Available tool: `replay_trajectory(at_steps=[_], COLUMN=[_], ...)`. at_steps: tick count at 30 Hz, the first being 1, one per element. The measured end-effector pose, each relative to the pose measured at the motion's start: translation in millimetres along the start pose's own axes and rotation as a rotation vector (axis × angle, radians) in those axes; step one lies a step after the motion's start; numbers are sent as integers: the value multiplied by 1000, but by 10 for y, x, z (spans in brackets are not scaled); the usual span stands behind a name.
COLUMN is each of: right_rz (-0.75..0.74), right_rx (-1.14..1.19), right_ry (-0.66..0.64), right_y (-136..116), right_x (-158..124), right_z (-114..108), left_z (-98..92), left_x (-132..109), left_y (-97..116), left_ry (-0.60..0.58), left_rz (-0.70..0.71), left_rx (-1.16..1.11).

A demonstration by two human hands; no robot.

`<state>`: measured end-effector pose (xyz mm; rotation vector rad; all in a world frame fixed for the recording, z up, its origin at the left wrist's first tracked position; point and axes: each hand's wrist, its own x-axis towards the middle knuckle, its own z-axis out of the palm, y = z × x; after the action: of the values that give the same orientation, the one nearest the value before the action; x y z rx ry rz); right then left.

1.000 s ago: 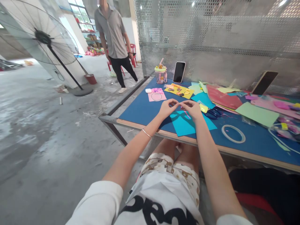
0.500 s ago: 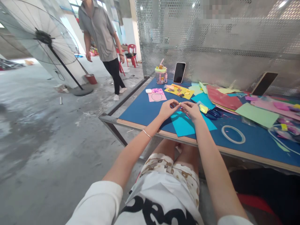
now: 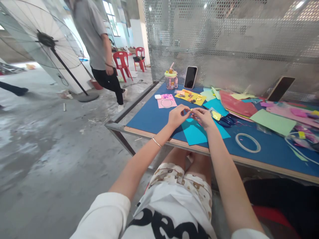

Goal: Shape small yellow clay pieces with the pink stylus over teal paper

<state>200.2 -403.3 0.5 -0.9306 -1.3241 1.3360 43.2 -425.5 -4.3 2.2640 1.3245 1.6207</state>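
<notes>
My left hand [image 3: 178, 116] and my right hand [image 3: 202, 117] meet fingertip to fingertip above the table's front part. Between them they pinch a small yellow piece [image 3: 191, 110], which looks like soft clay; its exact shape is too small to tell. Below lies a bright blue paper sheet [image 3: 195, 134], partly under my right hand. Just right of that hand are a packet with a yellow block [image 3: 215, 115] and dark blue-handled scissors [image 3: 227, 120]. Farther back rests a yellow card [image 3: 185, 96] with small orange and brown pieces. Beside it is a pink card [image 3: 165, 103] with purple bits.
A cup with a straw [image 3: 170, 80] and a propped phone [image 3: 190, 77] stand at the back. A white ring [image 3: 248, 143] and piled coloured sheets [image 3: 238, 104] lie to the right. A person in a grey shirt [image 3: 91, 33] walks past a large fan [image 3: 46, 39].
My hands have barely moved and still pinch the small yellow piece. The person in grey has stepped left and closer, baring a red chair. Another person's leg now shows at far left.
</notes>
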Motion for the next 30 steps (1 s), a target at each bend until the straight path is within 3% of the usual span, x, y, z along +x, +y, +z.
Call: replay_trajectory(at_steps=[30], right_rz=[-84], right_rx=[-143], right_ry=[-16], right_y=[8], right_x=[24], right_z=[15], left_z=[-37], left_x=[-9], left_y=[10], left_ry=[-11], left_rz=[29], left_rx=[60])
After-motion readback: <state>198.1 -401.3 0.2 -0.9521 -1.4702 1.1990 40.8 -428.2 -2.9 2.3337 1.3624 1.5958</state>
